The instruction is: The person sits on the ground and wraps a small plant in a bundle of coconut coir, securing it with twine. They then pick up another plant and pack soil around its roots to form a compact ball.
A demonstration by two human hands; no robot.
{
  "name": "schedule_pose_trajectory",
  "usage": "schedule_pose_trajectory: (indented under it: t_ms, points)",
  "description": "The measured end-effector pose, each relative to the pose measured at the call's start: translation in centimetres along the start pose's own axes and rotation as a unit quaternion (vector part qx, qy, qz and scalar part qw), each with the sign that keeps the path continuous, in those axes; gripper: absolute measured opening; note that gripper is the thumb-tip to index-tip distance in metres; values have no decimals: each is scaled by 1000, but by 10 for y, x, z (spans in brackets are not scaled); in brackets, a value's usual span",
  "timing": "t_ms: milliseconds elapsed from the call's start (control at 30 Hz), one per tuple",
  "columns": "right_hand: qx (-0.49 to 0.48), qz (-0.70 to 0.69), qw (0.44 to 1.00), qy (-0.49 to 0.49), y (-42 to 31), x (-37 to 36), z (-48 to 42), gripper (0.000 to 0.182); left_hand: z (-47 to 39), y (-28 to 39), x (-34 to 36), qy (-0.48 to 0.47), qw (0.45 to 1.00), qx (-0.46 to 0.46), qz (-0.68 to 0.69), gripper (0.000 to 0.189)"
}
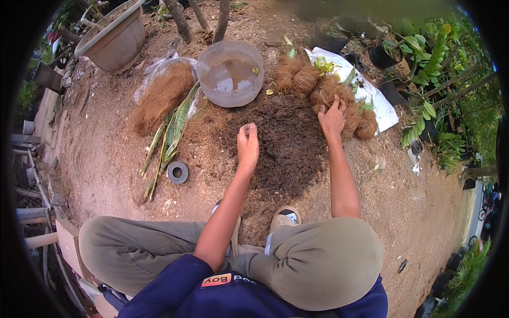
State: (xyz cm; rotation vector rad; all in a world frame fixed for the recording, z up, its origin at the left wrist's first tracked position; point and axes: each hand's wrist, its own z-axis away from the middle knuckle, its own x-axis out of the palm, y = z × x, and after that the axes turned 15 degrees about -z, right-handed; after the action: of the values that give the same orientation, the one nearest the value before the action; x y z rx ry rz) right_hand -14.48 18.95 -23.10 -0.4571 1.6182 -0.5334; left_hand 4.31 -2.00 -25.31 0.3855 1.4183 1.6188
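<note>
My right hand (333, 118) reaches onto a fibre-wrapped plant ball (332, 92), fingers spread at its near side; whether it grips is unclear. Several such balls with leafy cuttings lie around it. My left hand (248, 145) hangs over the left edge of a dark soil heap (290, 147), fingertips drawn together; anything between them is too small to tell. Beyond it stands a clear plastic tub (230, 95) with murky water. To the left lie loose coconut fibre (165, 93) on a plastic bag, long snake plant leaves (175, 129) and a roll of dark tape (177, 172).
A white sheet (377, 107) lies under and behind the balls. Potted plants and black grow bags (383, 55) line the right. A large planter (115, 43) and thin trunks (179, 20) stand at the back. A cardboard box (70, 246) is beside my left knee.
</note>
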Motion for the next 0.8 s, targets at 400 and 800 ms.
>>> schedule_pose_trajectory:
  t_ms: [400, 800]
  points:
    - [-10, 27, 996, -86, 1, -15, 13, 76, 8, -40, -51, 145, 985, 16, -93, 28]
    - [10, 2, 998, -67, 25, -9, 38, 63, -5, -57, -103, 303, 948, 49, -86, 22]
